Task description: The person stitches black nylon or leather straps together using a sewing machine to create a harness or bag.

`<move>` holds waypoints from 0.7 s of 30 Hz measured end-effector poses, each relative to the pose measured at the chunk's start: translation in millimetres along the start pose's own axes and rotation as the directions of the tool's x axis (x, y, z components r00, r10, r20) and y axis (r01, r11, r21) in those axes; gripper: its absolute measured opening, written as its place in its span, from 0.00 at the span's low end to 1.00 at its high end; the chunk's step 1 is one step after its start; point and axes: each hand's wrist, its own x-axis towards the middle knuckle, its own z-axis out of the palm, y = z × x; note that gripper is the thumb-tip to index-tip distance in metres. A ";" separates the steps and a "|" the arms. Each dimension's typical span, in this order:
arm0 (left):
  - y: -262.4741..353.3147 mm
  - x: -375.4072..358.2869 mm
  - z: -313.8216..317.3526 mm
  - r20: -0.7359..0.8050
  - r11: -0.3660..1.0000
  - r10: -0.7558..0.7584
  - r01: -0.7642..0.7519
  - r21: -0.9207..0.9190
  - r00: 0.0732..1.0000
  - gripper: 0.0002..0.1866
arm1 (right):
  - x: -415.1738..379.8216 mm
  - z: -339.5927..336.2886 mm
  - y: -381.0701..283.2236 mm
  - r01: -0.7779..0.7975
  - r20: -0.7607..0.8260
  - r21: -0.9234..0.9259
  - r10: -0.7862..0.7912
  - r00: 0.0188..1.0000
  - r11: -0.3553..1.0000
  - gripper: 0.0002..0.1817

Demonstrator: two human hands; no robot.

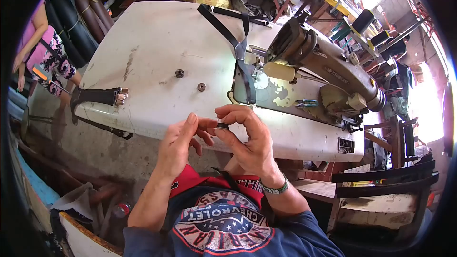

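Observation:
My right hand pinches a small dark bobbin between thumb and fingers, above the table's near edge. Close on its left is my left hand, thumb raised and fingers apart, one fingertip near the bobbin. A small metal bobbin case and another bobbin lie on the white table. Black straps with a grey joining piece hang across the sewing plate beside the needle area of the sewing machine.
A bundle of black straps lies at the table's left end. Green-handled snips rest on the machine bed. A person stands at the far left. A dark slatted chair is at the lower right, and cluttered benches stand behind.

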 end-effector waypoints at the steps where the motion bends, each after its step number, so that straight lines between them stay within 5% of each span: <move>1: -0.8 1.2 1.7 0.017 0.999 0.000 0.001 -0.046 1.000 0.30 | 1.4 -2.2 -2.4 0.021 0.010 -0.044 -0.021 1.000 0.999 0.15; 8: 13.7 14.3 18.0 -0.034 0.977 0.147 -0.139 0.163 0.989 0.08 | 4.8 -9.6 -12.6 0.128 0.082 -0.313 -0.107 0.991 0.941 0.16; 11: 10.5 19.6 17.1 -0.029 0.973 0.197 -0.192 0.128 0.980 0.06 | 5.8 -10.2 -12.1 0.130 0.080 -0.304 -0.110 0.991 0.944 0.17; 17: 5.4 21.0 10.0 -0.084 0.989 0.143 -0.145 -0.016 0.986 0.10 | 8.1 -11.9 -16.3 0.028 0.036 -0.079 -0.025 0.999 0.996 0.15; 21: -8.7 14.7 19.8 -0.119 0.998 0.047 -0.051 -0.038 0.992 0.12 | -2.8 -0.9 -2.5 -0.134 -0.095 0.316 0.172 0.981 0.939 0.10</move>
